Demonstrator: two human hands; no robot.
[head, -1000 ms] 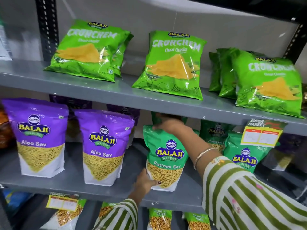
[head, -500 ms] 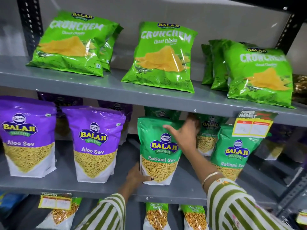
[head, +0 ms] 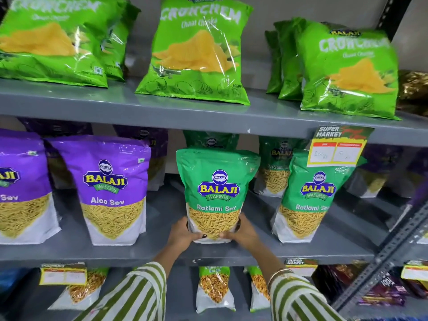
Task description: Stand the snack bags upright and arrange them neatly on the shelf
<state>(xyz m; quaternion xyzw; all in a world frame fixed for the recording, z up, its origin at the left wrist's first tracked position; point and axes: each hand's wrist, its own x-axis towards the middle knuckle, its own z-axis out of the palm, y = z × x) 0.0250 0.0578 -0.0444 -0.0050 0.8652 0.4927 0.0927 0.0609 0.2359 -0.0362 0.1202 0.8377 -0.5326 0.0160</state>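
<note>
A green Ratlami Sev bag [head: 216, 186] stands upright at the middle of the grey middle shelf [head: 162, 251]. My left hand [head: 183, 232] grips its bottom left corner and my right hand [head: 243, 231] grips its bottom right corner. A second Ratlami Sev bag [head: 308, 195] stands to its right, leaning slightly left. Two purple Aloo Sev bags [head: 111, 191] [head: 20, 188] stand upright to the left. More green and purple bags stand behind in the back row, partly hidden.
The upper shelf [head: 139, 110] carries leaning green Crunchem chip bags [head: 199, 52] [head: 347, 72] [head: 51, 40]. A yellow price tag [head: 335, 147] hangs from its edge at the right. The lower shelf holds small Chana bags [head: 214, 288]. A slotted metal upright [head: 379, 258] slants at the right.
My right hand has come down from the bag's top to its bottom right corner. Both hands now hold the bag's base. The view has moved closer to the shelf.
</note>
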